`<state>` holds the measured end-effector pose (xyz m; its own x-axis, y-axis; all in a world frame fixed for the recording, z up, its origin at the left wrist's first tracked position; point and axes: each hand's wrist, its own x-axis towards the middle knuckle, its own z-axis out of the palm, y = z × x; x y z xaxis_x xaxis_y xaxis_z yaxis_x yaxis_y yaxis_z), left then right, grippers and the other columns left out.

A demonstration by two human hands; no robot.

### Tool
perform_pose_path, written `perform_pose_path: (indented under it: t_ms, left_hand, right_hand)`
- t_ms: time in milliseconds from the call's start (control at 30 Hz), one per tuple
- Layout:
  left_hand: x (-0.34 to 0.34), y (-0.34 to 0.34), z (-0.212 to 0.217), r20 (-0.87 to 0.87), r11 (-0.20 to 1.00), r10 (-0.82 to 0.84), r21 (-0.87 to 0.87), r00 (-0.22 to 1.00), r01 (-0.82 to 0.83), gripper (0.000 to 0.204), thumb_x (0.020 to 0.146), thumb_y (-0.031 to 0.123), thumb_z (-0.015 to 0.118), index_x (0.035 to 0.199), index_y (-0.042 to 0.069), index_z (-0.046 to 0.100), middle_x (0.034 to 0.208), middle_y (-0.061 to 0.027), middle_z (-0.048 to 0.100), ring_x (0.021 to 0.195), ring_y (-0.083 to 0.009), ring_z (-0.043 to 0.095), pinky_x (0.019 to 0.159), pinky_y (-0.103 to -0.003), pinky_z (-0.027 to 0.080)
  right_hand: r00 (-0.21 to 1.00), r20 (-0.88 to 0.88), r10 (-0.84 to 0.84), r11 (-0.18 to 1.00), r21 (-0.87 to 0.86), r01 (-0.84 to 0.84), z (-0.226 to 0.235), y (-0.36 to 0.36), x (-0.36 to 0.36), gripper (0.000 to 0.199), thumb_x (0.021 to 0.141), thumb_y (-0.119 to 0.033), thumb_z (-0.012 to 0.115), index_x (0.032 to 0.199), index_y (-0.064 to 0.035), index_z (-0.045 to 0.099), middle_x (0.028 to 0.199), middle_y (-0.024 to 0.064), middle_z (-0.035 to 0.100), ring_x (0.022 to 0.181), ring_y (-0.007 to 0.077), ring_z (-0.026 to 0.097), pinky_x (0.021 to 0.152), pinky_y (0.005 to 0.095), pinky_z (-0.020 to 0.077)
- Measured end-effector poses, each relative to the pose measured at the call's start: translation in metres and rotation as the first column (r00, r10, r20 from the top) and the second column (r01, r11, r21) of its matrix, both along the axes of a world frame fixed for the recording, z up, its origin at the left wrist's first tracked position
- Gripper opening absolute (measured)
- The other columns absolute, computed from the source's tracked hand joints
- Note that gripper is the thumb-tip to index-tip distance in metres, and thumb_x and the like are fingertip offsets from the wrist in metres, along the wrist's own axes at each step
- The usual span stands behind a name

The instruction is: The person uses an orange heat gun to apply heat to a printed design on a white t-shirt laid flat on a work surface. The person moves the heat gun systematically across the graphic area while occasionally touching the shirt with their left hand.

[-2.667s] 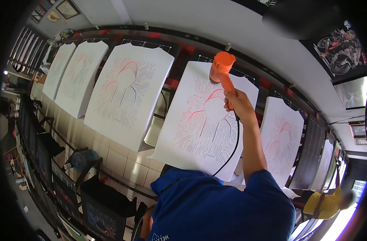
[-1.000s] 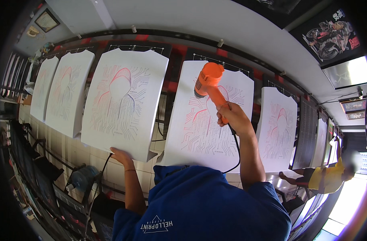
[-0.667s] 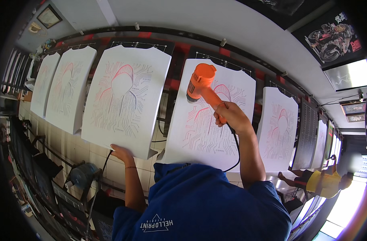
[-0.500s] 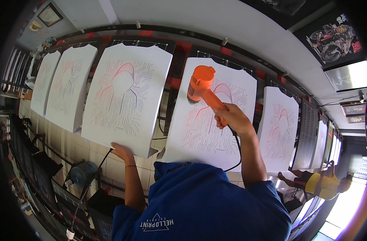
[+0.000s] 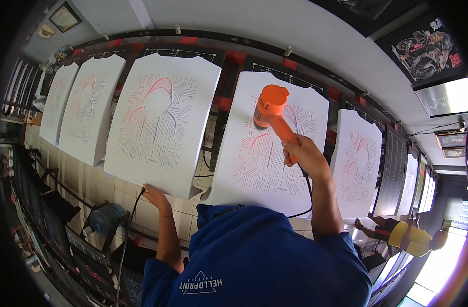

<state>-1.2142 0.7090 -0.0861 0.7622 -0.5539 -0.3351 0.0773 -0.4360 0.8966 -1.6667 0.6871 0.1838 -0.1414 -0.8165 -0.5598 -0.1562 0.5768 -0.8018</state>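
My right hand (image 5: 305, 155) is closed round the handle of an orange hair dryer (image 5: 271, 107). The dryer's nozzle points down at the upper left of the print on a white T-shirt (image 5: 229, 169), a red and dark hooded figure with circuit-like lines. From the handle a black cord (image 5: 311, 197) curves down toward my blue shirt. Lower left, my left hand (image 5: 156, 195) is at the bottom edge of another printed white T-shirt (image 5: 124, 166), its fingers closed on a black cable (image 5: 134, 207) that hangs down beside it. Part of its grip is hidden.
More white T-shirts (image 5: 98, 143) lie on boards to both sides, with a bare dark board (image 5: 389, 171) at the right. A dark rail (image 5: 234, 40) runs behind them. A blue water bottle (image 5: 105, 219) sits lower left. Another person (image 5: 410, 238) in yellow is at far right.
My right hand has carried the dryer a little to the right over the same T-shirt. My left hand has dropped slightly, staying by the neighbouring shirt's lower edge.
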Motion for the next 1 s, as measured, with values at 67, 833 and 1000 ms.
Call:
perform_pose_path:
  t_ms: [67,833,1000]
  left_hand:
    - [0.003,0.021,0.005,0.049,0.997,-0.077,-0.022,0.996,0.078,0.045,0.106,0.035,0.038,0.126,-0.004,0.045,0.119,-0.0202,0.057,0.1,-0.026,0.06,0.082,-0.036,0.049]
    - [-0.142,-0.043,0.122,0.606,0.154,-0.781,-0.043,0.148,0.987,0.038,0.09,0.01,0.065,0.125,-0.001,0.056,0.099,-0.0148,0.065,0.092,-0.0311,0.062,0.083,-0.041,0.05]
    - [-0.194,-0.11,0.078,0.807,0.119,-0.59,0.054,0.027,0.991,0.035,0.093,0.016,0.062,0.123,-0.001,0.057,0.112,-0.0174,0.064,0.106,-0.0347,0.058,0.093,-0.045,0.046]
  right_hand:
    - [1.0,-0.012,-0.01,1.0,-0.004,0.01,-0.001,0.004,-0.003,0.025,0.092,-0.024,0.061,0.09,0.0015,0.057,0.073,0.0044,0.058,0.061,0.0116,0.058,0.058,0.0275,0.0494]
    - [0.985,0.168,0.049,0.996,-0.076,-0.036,-0.013,-0.007,0.005,0.029,0.094,-0.027,0.061,0.098,0.0021,0.059,0.081,0.0052,0.06,0.069,0.0122,0.061,0.06,0.0275,0.0513]
    - [0.994,0.06,-0.09,0.994,-0.052,0.093,-0.015,-0.005,-0.027,0.03,0.094,-0.027,0.061,0.098,0.0023,0.059,0.079,0.0045,0.06,0.067,0.012,0.061,0.06,0.0275,0.0514]
